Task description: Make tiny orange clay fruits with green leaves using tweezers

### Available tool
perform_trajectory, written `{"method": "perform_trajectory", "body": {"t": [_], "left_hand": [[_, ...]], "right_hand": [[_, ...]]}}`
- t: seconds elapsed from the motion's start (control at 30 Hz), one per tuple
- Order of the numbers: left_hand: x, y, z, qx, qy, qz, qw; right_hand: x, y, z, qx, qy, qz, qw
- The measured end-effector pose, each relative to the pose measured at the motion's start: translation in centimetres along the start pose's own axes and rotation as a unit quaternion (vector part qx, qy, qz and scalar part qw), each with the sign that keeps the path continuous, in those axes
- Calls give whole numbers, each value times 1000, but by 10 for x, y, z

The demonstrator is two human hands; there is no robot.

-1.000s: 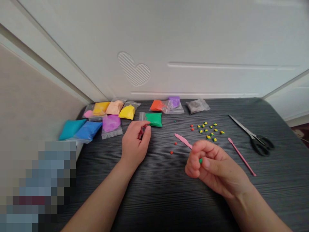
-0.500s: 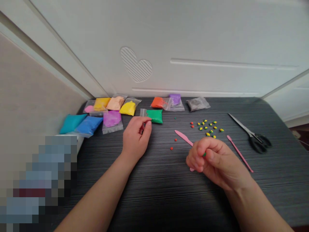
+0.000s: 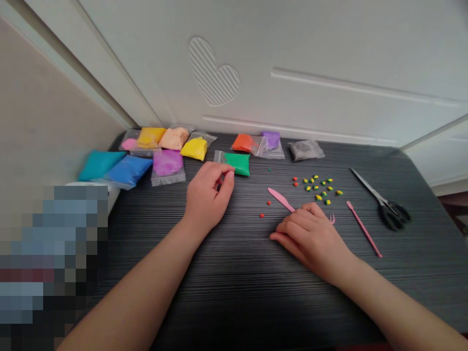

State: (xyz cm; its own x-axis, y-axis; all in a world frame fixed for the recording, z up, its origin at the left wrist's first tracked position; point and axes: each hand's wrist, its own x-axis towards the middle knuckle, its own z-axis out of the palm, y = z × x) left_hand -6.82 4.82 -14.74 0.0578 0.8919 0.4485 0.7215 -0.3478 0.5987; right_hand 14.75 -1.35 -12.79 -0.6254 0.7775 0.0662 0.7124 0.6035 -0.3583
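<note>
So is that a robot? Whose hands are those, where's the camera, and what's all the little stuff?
No robot here! These are a person's own bare hands, and every picture comes from one camera on their head, looking forward and down. The left hand is beside the green bag. The right hand is by the pink knife and hides part of it. I can't tell whether either hand holds anything. On the dark table are red bits, yellow-and-green bits, a pink stick and scissors. More colorful bags lie at the back.
</note>
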Motion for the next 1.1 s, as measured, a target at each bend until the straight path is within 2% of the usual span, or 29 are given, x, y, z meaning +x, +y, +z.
{"method": "perform_trajectory", "body": {"t": [0.1,0.23,0.43,0.57,0.77,0.93,1.0,1.1], "left_hand": [[0,0,0,10,-2,0,1000],[-1,0,0,17,-18,17,1000],[-7,7,10,-11,-113,123,986],[-9,15,21,-5,-168,148,975],[-7,18,30,18,-239,142,961],[-5,20,27,-11,-246,124,961],[-4,20,22,-55,-230,90,967],[-3,19,16,-128,-216,2,968]], "right_hand": [[1,5,10,-30,9,3,1000],[2,7,12,-33,21,17,999],[-2,9,6,-15,29,32,999],[-5,12,1,-6,40,52,998],[-6,16,0,15,60,65,996],[-7,19,0,24,76,66,995],[-7,19,0,27,81,67,994],[-8,19,-2,32,83,66,994]]}}
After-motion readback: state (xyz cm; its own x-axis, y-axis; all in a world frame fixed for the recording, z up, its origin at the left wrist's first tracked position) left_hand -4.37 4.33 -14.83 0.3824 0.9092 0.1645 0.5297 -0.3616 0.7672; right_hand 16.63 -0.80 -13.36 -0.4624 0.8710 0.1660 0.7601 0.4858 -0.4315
